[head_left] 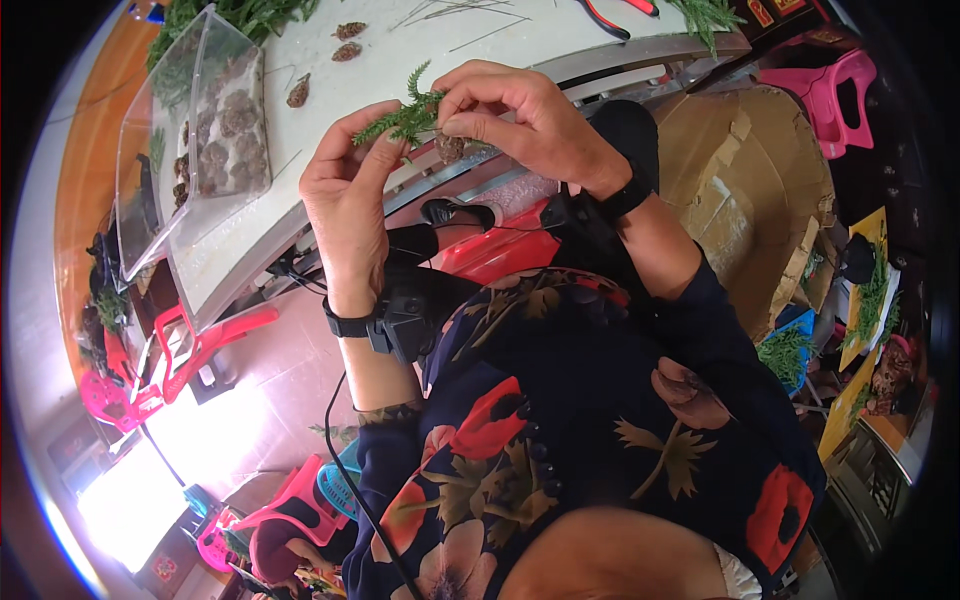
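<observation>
Both hands are raised together at the near edge of the white table (340,90). Between thumb and fingers, my left hand (350,175) pinches a green artificial pine sprig (408,118). My right hand (525,120) is closed at the sprig's other side, where a brown pine cone (450,148) hangs just under its fingertips. Whether those fingers grip the cone, its stem or a thin wire is hard to make out. Three loose pine cones (347,51) lie on the tabletop beyond my left hand.
A clear plastic bin (215,130) with several cones stands at the left, green sprigs (235,15) behind it. Thin wires (470,15) and red-handled pliers (605,20) lie at the back. A cardboard box (745,190) and pink stool (830,100) are on the right.
</observation>
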